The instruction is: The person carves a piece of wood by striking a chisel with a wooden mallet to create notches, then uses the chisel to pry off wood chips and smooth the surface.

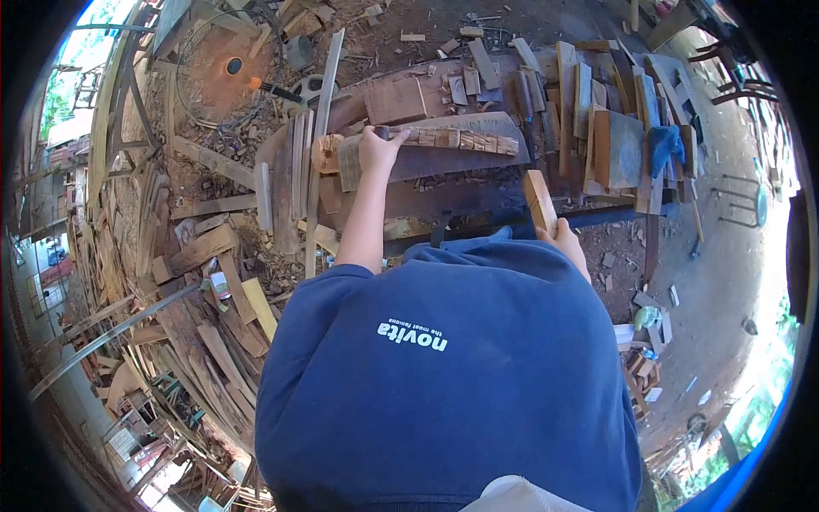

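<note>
My left hand (380,150) reaches forward over a broad board (444,162), its thumb and fingers around the near end of a row of small wooden blocks (461,141). A dark end piece shows between thumb and forefinger; the palm side is hidden. The row runs rightward along the board. Close to my body on the right, my right hand (563,243) is closed around the lower end of a short wooden block (539,200), which points up and away from me. A flat brown board (395,101) lies just beyond the row.
Stacked planks and a thick block (618,149) stand at the right, with a blue cloth (665,149) over them. Long slats (322,111) lie left of the board. Scrap wood (205,256) covers the ground at left. A stool (759,203) stands far right.
</note>
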{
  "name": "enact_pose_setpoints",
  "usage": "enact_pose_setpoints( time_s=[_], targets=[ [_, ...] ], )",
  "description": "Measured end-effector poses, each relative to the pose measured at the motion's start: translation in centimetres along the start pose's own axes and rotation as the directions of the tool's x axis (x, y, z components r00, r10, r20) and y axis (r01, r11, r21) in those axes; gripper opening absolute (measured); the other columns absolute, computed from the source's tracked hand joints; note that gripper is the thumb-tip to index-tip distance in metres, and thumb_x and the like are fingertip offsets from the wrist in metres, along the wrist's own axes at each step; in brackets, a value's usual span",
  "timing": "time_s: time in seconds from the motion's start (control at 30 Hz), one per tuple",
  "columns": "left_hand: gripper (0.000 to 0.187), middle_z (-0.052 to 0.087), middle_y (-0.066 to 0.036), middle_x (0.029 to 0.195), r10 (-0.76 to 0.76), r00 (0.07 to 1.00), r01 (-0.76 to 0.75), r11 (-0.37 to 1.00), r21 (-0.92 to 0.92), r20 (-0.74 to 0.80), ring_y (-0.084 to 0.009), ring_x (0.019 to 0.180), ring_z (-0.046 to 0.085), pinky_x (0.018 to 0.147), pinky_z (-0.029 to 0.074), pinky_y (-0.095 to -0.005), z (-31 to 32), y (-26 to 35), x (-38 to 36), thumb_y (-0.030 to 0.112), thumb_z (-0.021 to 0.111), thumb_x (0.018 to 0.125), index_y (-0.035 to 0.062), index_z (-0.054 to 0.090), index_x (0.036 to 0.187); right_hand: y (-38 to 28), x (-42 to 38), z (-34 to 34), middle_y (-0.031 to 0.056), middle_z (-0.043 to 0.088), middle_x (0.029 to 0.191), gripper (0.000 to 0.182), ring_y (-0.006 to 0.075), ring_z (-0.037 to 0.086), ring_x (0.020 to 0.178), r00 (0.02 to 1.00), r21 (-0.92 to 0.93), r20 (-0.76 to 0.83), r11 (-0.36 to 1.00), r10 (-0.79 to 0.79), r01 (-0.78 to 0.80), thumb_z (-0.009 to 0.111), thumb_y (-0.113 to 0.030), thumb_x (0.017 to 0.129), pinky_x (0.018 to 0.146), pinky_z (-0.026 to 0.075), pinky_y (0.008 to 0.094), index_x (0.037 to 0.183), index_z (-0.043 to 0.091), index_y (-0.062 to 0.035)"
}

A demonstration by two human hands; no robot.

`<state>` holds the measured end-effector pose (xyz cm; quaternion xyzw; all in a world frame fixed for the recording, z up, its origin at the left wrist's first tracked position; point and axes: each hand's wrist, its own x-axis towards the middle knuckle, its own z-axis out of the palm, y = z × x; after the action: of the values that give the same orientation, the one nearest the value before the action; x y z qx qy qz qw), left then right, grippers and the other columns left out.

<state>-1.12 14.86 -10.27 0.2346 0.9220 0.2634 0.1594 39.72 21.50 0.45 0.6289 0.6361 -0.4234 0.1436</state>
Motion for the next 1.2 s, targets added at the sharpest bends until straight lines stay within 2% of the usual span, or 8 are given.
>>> enact_pose_setpoints(
  time_s=[0.47,0.57,0.67,0.8,0.87,0.97,1.07,1.2],
  targets=[
    [0.053,0.071,-0.023,0.09,-0.134,0.987,0.141,0.987,-0.083,0.089,-0.0378,0.09,0.069,0.081,0.054,-0.0444,0.0,-1.5,-3.1,0.047,0.083,0.068,0.0005,0.069,0.088,-1.4,0.1,-0.2,0.0275,0.065,0.111,0.049,0.0451,0.061,0.108,0.999,-0.074,-0.016,0.996,-0.049,0.048,0.059,-0.044,0.09,0.09,0.048,0.0512,0.116,0.05,-0.0041],
    [0.055,0.069,-0.023,0.097,-0.129,0.986,0.144,0.977,-0.159,0.102,-0.0399,0.093,0.067,0.082,0.053,-0.0456,0.8,-1.5,-3.6,0.044,0.081,0.071,0.0006,0.064,0.1,-1.7,0.3,0.0,0.0289,0.065,0.11,0.049,0.0464,0.061,0.107,0.998,-0.057,-0.041,0.997,-0.046,0.043,0.059,-0.044,0.09,0.09,0.048,0.0512,0.116,0.05,-0.0031],
    [0.057,0.063,-0.023,0.111,-0.107,0.992,0.113,0.989,0.097,-0.068,-0.0408,0.096,0.066,0.081,0.054,-0.0474,0.4,1.4,-5.1,0.04,0.079,0.076,0.0034,0.056,0.114,-1.2,1.0,0.4,0.0309,0.064,0.108,0.049,0.0482,0.06,0.107,0.996,0.027,-0.084,0.999,-0.036,0.039,0.058,-0.044,0.091,0.089,0.048,0.0508,0.114,0.05,-0.0013],
    [0.054,0.053,-0.02,0.124,0.045,0.998,-0.034,0.976,0.217,-0.045,-0.0387,0.097,0.065,0.078,0.055,-0.0491,-0.7,5.7,-7.8,0.031,0.076,0.082,0.0099,0.049,0.124,0.1,2.0,0.9,0.0331,0.064,0.106,0.048,0.0494,0.06,0.106,0.991,0.105,-0.131,0.993,-0.036,0.05,0.058,-0.043,0.093,0.088,0.048,0.0503,0.113,0.05,0.0005],
    [0.062,0.053,-0.019,0.126,0.299,0.932,-0.339,0.919,0.2,0.203,-0.0385,0.099,0.066,0.076,0.056,-0.0476,0.4,6.7,-8.2,0.027,0.078,0.079,0.0105,0.046,0.13,1.1,2.8,1.3,0.026,0.066,0.086,0.045,0.0342,0.068,0.078,0.964,0.106,-0.237,0.983,-0.12,0.148,0.061,-0.04,0.095,0.068,0.051,0.044,0.1,0.05,0.0033],
    [0.065,0.05,-0.015,0.132,0.446,0.798,-0.518,0.851,0.084,0.404,-0.0369,0.103,0.065,0.081,0.055,-0.0468,2.3,8.8,-8.7,0.021,0.078,0.078,0.0149,0.046,0.134,0.7,2.7,1.2,0.0235,0.064,0.081,0.045,0.0308,0.066,0.071,0.951,0.067,-0.269,0.982,-0.154,0.178,0.061,-0.04,0.095,0.065,0.05,0.0432,0.1,0.05,0.0038],
    [0.066,0.049,-0.014,0.136,0.377,0.805,-0.522,0.818,0.243,0.459,-0.0363,0.103,0.065,0.082,0.055,-0.0456,5.2,9.1,-8.1,0.019,0.078,0.077,0.0155,0.047,0.135,-0.8,1.6,0.1,0.0348,0.063,0.102,0.049,0.0494,0.061,0.102,0.986,0.214,-0.152,0.971,-0.074,0.106,0.058,-0.041,0.094,0.084,0.048,0.0486,0.106,0.051,0.0057],
    [0.058,0.057,-0.01,0.131,0.39,0.802,-0.506,0.846,0.167,0.452,-0.0357,0.099,0.066,0.083,0.055,-0.0435,4.8,9.3,-6.8,0.015,0.076,0.076,0.0157,0.052,0.13,2.5,3.8,1.3,0.0296,0.065,0.102,0.049,0.0415,0.065,0.093,0.967,0.323,-0.236,0.93,-0.1,0.176,0.058,-0.042,0.095,0.079,0.05,0.0459,0.107,0.052,0.0052]
  ],
)
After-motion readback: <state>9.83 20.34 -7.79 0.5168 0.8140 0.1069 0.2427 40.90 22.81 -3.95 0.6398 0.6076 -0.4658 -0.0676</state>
